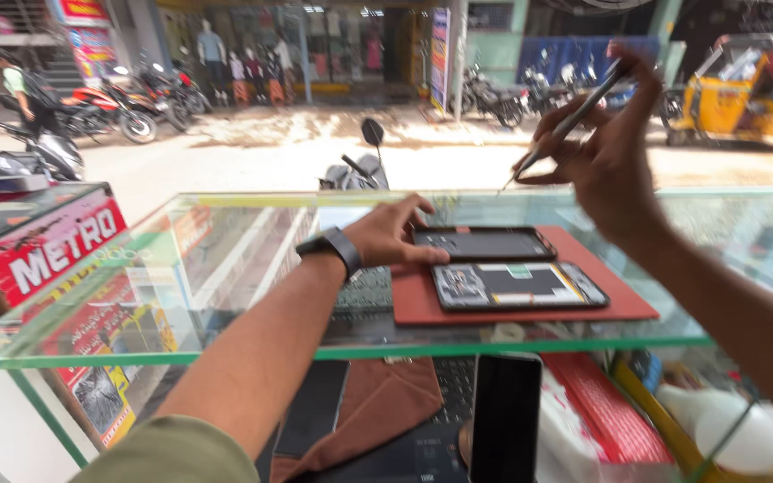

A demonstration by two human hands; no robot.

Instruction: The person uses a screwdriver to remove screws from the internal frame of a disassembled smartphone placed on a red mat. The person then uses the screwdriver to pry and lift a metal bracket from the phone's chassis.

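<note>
Two phone halves sit side by side on our red mat [418,304] atop the glass counter [225,268]: the opened phone body [519,286] nearest us, the back panel [480,243] just behind it. Our left hand [386,234] lies flat, fingers spread, fingertips pinning the panel's left end. Our right hand [615,156] is raised well above, pinching a slim metal tool [565,125] pen-style, tip pointing down. Best bet, we reckon: keep the panel pinned and bring that tip down slowly so it doesn't skate.

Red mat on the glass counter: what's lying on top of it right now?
On the red mat: an opened phone and a dark phone panel behind it, steadied by the left hand.
</note>
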